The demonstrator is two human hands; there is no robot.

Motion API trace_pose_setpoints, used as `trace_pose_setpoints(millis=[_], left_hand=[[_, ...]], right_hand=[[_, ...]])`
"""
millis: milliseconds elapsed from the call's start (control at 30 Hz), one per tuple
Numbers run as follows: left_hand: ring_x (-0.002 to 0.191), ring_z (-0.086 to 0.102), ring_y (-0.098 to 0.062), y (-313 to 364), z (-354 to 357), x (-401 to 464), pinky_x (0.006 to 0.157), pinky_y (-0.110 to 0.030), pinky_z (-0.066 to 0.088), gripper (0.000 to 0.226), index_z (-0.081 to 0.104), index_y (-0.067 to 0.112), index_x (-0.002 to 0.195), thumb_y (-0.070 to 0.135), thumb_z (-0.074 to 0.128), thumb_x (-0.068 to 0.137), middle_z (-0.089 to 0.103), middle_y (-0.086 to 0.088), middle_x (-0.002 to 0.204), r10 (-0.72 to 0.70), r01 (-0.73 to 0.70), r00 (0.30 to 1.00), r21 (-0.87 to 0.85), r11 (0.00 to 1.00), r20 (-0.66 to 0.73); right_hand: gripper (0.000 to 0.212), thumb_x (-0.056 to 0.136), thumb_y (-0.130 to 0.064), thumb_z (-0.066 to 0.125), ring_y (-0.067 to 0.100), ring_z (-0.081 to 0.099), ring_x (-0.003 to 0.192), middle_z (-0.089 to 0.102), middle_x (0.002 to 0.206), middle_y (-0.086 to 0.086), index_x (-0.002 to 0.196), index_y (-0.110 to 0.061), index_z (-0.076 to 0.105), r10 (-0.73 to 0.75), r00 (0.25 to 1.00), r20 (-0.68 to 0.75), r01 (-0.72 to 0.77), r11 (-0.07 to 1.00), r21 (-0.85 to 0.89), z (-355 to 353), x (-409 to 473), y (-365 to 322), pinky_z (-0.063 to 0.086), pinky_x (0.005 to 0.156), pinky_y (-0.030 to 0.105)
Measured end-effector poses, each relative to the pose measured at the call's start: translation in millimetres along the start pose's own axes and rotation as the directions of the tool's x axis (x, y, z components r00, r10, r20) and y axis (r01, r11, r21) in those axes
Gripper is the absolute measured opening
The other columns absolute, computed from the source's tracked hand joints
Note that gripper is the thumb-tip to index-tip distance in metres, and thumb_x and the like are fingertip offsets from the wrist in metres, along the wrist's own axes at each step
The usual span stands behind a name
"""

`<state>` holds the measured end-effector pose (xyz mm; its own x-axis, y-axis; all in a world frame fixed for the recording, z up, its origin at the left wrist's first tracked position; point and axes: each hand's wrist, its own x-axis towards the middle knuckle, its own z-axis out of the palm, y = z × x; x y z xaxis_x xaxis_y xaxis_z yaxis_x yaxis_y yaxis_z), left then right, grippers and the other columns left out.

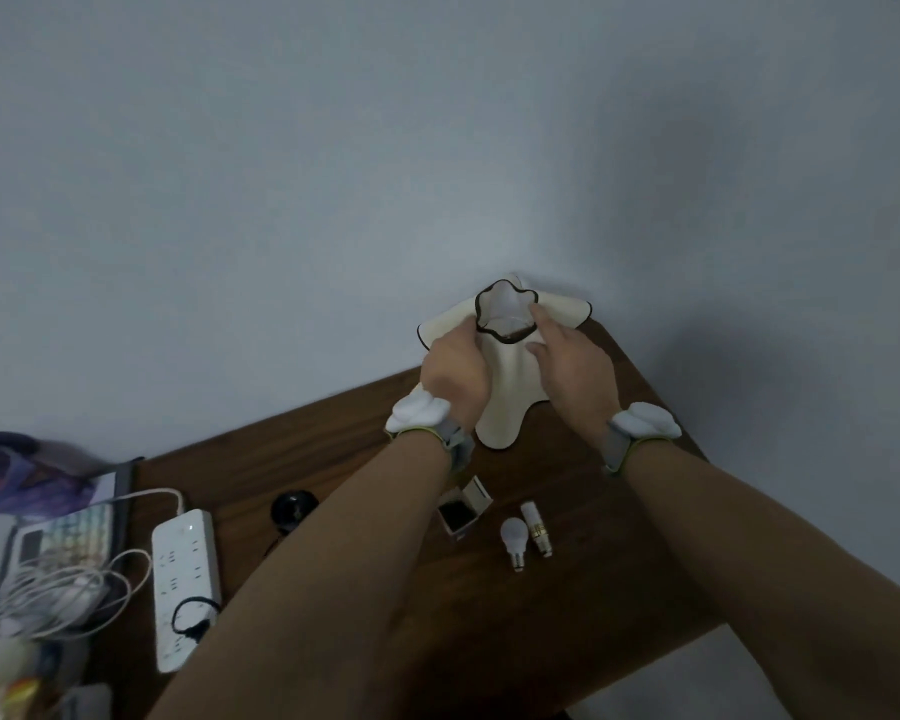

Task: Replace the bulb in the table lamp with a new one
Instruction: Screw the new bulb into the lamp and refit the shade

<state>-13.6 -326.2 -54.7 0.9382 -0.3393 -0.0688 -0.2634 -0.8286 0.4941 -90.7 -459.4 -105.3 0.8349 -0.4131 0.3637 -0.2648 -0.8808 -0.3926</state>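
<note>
Two bare forearms reaching over dark wooden desk (pixel 515 631), left hand (pixel 455 379) and right hand (pixel 575 374) gripping cream scalloped fabric lampshade (pixel 513 402) at back edge, probably lifting it off; round white bulb (pixel 513 538) lying nearer, awaiting pickup.

both hands (pixel 455 368) (pixel 575 368) hold the lampshade (pixel 510 402) (two bulbs (pixel 513 537) nearer).
</note>
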Motion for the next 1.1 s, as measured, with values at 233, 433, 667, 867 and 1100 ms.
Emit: trace_pose_setpoints(millis=[233, 433, 667, 867, 1100], left_hand=[[0.110, 0.063, -0.035, -33, -62, -11, 0.085, -0.048, 0.053, 0.038, 0.051, 0.017, 0.140, 0.012, 0.039, 0.105, 0.067, -0.010, 0.120, 0.190, -0.176, 0.971, 0.103, 0.979, -0.147], [0.111, 0.063, -0.033, -58, -95, -18, 0.073, -0.044, 0.049, 0.047, 0.045, 0.015, 0.148, 0.008, 0.045, 0.101, 0.063, -0.006, 0.131, 0.248, -0.202, 0.939, 0.199, 0.959, -0.240], [0.110, 0.062, -0.029, -74, -126, -43, 0.066, -0.036, 0.039, 0.047, 0.045, 0.016, 0.150, 0.011, 0.045, 0.103, 0.062, -0.003, 0.133, 0.273, -0.199, 0.906, 0.243, 0.949, -0.325], [0.109, 0.062, -0.030, -110, -150, -60, 0.065, -0.035, 0.037, 0.048, 0.046, 0.018, 0.150, 0.012, 0.047, 0.102, 0.062, -0.002, 0.133, 0.231, -0.147, 0.904, 0.247, 0.958, -0.361], [0.107, 0.062, -0.031, -142, -177, -85, 0.065, -0.037, 0.037, 0.048, 0.048, 0.018, 0.147, 0.010, 0.049, 0.100, 0.063, -0.002, 0.127, 0.159, -0.054, 0.887, 0.243, 0.968, -0.433]], right_hand=[[0.048, 0.103, -0.024, 0.061, 0.029, 0.067, 0.086, 0.071, 0.101, 0.012, 0.148, -0.013, 0.051, -0.086, 0.989, -0.124, 0.093, 0.994, 0.055, -15, 12, -59, 0.047, 0.062, 0.031], [0.046, 0.103, -0.022, 0.061, 0.032, 0.066, 0.091, 0.071, 0.103, 0.014, 0.147, -0.011, 0.052, -0.143, 0.976, -0.166, 0.160, 0.982, 0.099, -25, 14, -101, 0.055, 0.066, 0.039], [0.045, 0.106, -0.023, 0.055, 0.030, 0.062, 0.104, 0.068, 0.118, 0.012, 0.149, -0.012, 0.049, -0.189, 0.959, -0.213, 0.224, 0.962, 0.156, -37, 8, -126, 0.056, 0.081, 0.042], [0.043, 0.105, -0.019, 0.057, 0.030, 0.061, 0.101, 0.066, 0.116, 0.012, 0.147, -0.007, 0.052, -0.283, 0.925, -0.254, 0.337, 0.920, 0.199, -29, -4, -163, 0.055, 0.087, 0.046], [0.043, 0.105, -0.019, 0.055, 0.030, 0.060, 0.104, 0.064, 0.118, 0.011, 0.146, -0.006, 0.053, -0.349, 0.894, -0.280, 0.422, 0.865, 0.272, -21, -13, -207, 0.053, 0.093, 0.046]])
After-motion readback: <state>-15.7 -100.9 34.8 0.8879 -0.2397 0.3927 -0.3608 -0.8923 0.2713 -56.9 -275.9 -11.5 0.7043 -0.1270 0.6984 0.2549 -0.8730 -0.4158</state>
